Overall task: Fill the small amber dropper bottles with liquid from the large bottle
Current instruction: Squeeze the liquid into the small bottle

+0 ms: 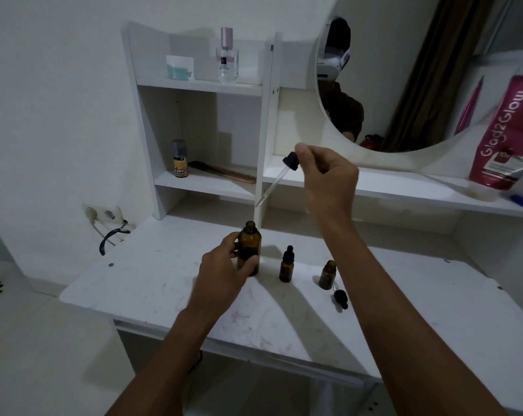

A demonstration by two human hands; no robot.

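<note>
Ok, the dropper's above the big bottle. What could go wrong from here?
1. The right hand holds the dropper tilted, and any liquid in it may drip onto the table on the way across.
2. The open small bottle stands unheld close under the right forearm, so a lowered arm could tip it.
3. The left hand steadies only the large bottle, and the loose dropper cap lying on the table could get knocked off.
</note>
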